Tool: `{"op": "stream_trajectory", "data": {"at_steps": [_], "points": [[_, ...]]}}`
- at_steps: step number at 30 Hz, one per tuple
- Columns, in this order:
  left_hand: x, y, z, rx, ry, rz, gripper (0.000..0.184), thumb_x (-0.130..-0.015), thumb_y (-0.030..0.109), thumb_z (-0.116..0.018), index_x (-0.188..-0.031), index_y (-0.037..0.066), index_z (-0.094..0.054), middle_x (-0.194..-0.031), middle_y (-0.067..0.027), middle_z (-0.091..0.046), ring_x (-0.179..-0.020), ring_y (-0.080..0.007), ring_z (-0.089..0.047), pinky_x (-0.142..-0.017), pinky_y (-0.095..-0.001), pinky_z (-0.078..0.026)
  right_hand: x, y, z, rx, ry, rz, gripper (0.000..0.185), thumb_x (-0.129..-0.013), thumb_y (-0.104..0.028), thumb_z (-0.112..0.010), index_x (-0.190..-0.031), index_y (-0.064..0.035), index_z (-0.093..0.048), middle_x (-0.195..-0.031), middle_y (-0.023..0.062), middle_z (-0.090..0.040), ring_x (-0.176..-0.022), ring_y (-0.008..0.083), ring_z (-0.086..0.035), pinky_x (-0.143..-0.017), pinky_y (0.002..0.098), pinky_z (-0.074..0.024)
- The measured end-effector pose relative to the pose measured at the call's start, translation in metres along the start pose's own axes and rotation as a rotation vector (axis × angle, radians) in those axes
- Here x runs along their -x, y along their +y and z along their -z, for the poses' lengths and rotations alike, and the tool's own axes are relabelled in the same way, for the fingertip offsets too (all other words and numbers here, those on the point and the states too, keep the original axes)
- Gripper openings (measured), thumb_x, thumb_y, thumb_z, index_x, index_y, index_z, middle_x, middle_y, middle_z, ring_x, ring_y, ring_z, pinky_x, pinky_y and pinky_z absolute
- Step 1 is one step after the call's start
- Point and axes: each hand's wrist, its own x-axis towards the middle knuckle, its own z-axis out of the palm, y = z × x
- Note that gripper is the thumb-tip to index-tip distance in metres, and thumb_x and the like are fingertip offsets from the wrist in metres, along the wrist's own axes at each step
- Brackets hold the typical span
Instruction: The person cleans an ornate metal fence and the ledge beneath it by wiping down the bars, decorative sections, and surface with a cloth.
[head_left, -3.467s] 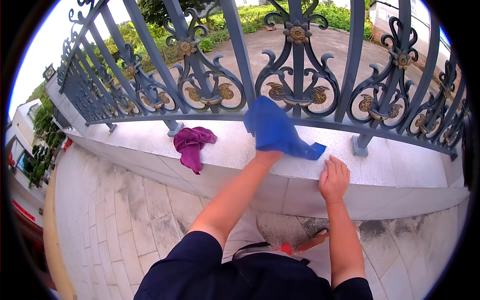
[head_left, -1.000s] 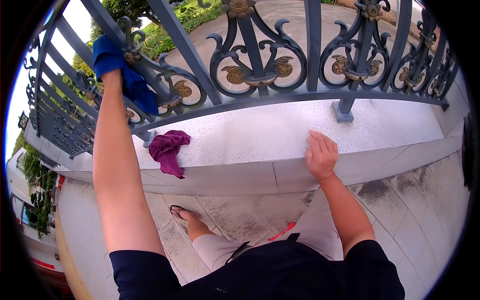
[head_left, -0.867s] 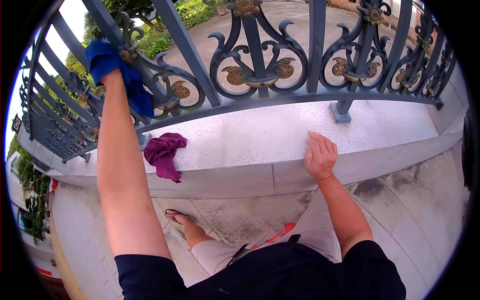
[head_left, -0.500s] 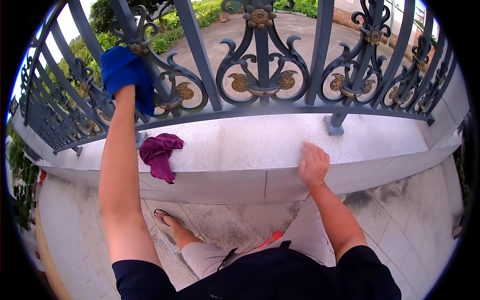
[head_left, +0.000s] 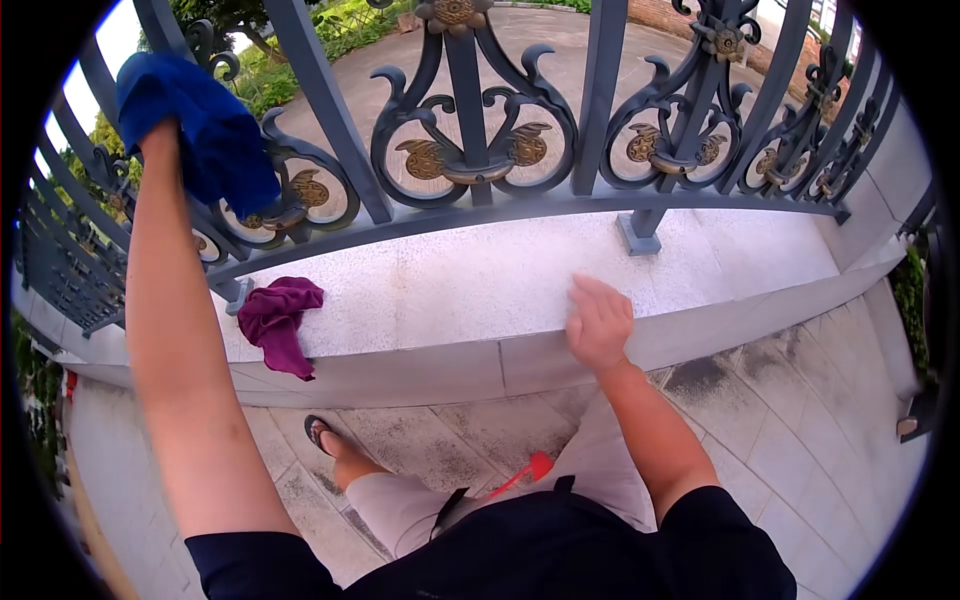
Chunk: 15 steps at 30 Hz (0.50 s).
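Head view, blue cloth (head_left: pixel 215 135) draped over left hand (head_left: pixel 160 138), finger closure hidden, right hand (head_left: pixel 600 325) uncurled, holding nothing.

L hand (head_left: pixel 158 140) is mostly hidden under blue cloth (head_left: pixel 200 115), up against metal fence (head_left: pixel 597 100) at L of view; its fingers can't be seen. Cloth's lower corner hangs nr brass-col. fittings (head_left: pixel 310 188). R hand (head_left: pixel 600 322) is at front edge of pale stone ledge (head_left: pixel 450 285), fingers (head_left: pixel 592 297) loosely extended twd fence, a bit blurred. Purple cloth (head_left: pixel 278 315) lies crumpled on ledge btwn the 2 hands, just beside a post foot (head_left: pixel 239 294), 1 end over the edge. Below: paved floor (head_left: pixel 450 445), 1 sandalled foot (head_left: pixel 319 433), red item (head_left: pixel 540 465) by pale shorts (head_left: pixel 400 510).
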Motion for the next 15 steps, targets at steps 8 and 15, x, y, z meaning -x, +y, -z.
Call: {"op": "stream_trajectory", "data": {"at_steps": [8,15], "points": [[0.021,-0.012,-0.015,-0.013,-0.076,0.047,0.045,-0.113,0.042,-0.053,-0.137,0.006,-0.067,-0.134,-0.0202,-0.07,-0.123,-0.0387,-0.065,-0.104,-0.0482,-0.052,0.003,0.004,0.002,-0.009,0.002,0.001,0.027,-0.088,-0.016,-0.066,-0.111,-0.0065,-0.076,-0.129,0.0099,-0.076,-0.116,0.0288,-0.072,-0.096,0.0406,-0.051],[0.028,-0.006,-0.028,-0.007,-0.097,0.036,0.045,-0.113,0.042,-0.053,-0.136,0.007,-0.067,-0.133,-0.0195,-0.07,-0.121,-0.0376,-0.066,-0.102,-0.0475,-0.052,0.005,0.003,0.001,-0.021,0.014,-0.012,0.025,-0.088,-0.018,-0.068,-0.109,-0.0066,-0.076,-0.13,0.0102,-0.075,-0.119,0.0275,-0.071,-0.096,0.0405,-0.0516]]}}
